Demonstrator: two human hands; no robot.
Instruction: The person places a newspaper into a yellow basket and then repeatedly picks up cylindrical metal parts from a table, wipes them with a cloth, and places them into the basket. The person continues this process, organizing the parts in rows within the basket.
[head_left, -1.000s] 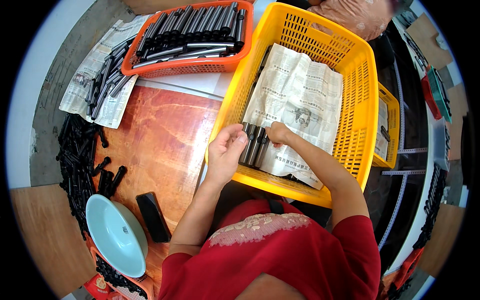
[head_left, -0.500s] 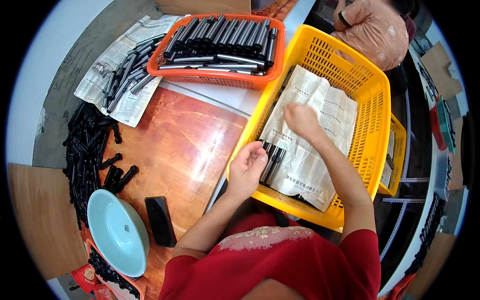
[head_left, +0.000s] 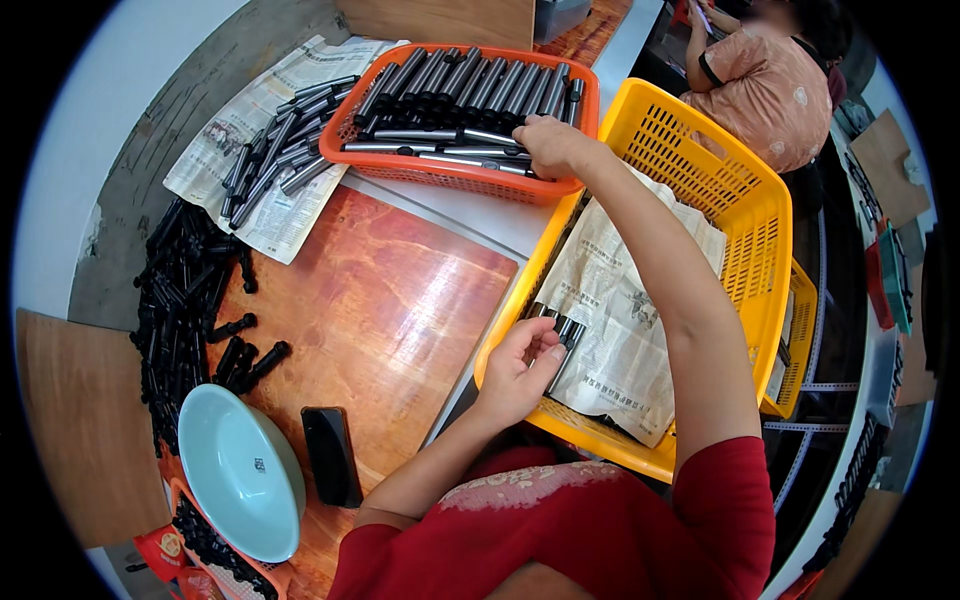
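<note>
My right hand (head_left: 553, 147) reaches to the near right corner of the orange basket (head_left: 455, 180), fingers closed at the end of a metal rod; the grip is partly hidden. Silvery rods with black ends (head_left: 512, 88) fill this basket, upright at the back and lying flat in front. My left hand (head_left: 520, 375) stays by the left side of the yellow crate (head_left: 765, 260), fingers loosely curled and apart from the thumb. Beside its fingertips a short row of metal rods (head_left: 566, 345) lies on the newspaper (head_left: 625, 300) inside the crate.
More rods (head_left: 265, 165) lie on newspaper at the back left. Black bolt-like parts (head_left: 180, 310) are heaped on the wooden tabletop's left. A light blue basin (head_left: 240, 475) and a phone (head_left: 330, 455) are near me. Another person (head_left: 750, 95) sits beyond the crate.
My right hand has moved from above the crate's newspaper up and left to the orange basket, closing at a rod there. My left hand remains by the row of rods; the whole view has shifted slightly.
</note>
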